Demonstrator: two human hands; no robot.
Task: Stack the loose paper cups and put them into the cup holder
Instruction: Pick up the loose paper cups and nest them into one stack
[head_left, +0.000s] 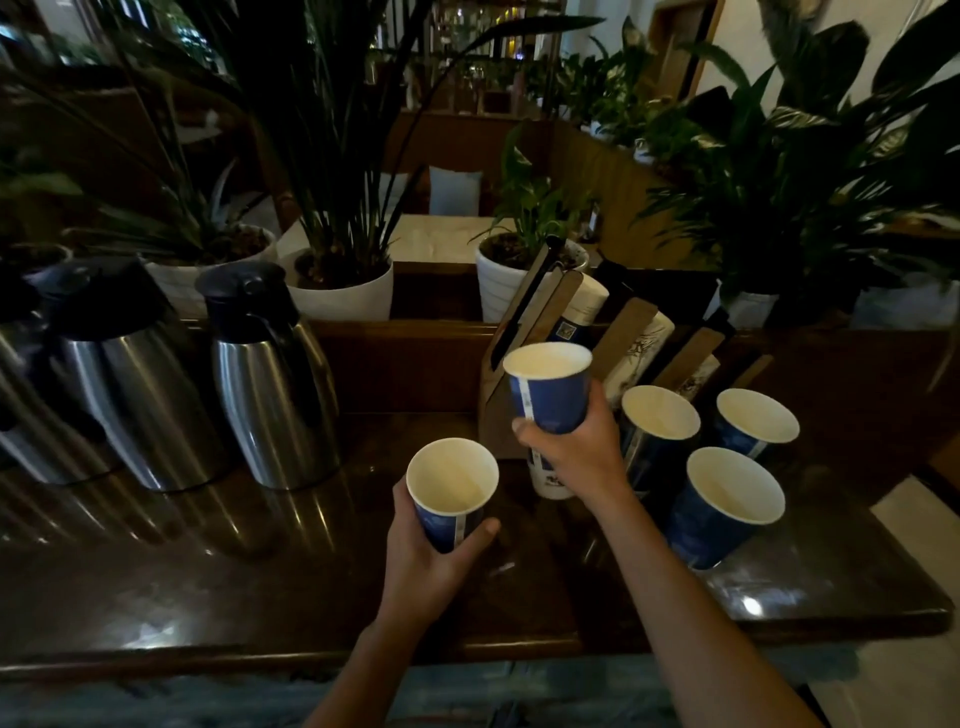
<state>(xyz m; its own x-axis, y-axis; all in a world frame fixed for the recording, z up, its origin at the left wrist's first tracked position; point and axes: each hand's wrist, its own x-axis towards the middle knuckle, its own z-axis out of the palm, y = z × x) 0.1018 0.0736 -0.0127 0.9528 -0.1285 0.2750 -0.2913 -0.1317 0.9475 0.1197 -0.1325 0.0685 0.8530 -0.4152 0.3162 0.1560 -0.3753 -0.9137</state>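
cups (549, 395): 5 blue, upright, loose | holder (566, 332): slanted, part-filled

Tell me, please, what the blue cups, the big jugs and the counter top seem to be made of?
Cups: probably paper, matte blue outside, plain white inside, rolled rim. Jugs: likely brushed steel with streaky reflections, and dark lids, maybe plastic. Counter top: dark glossy surface, possibly varnished wood.
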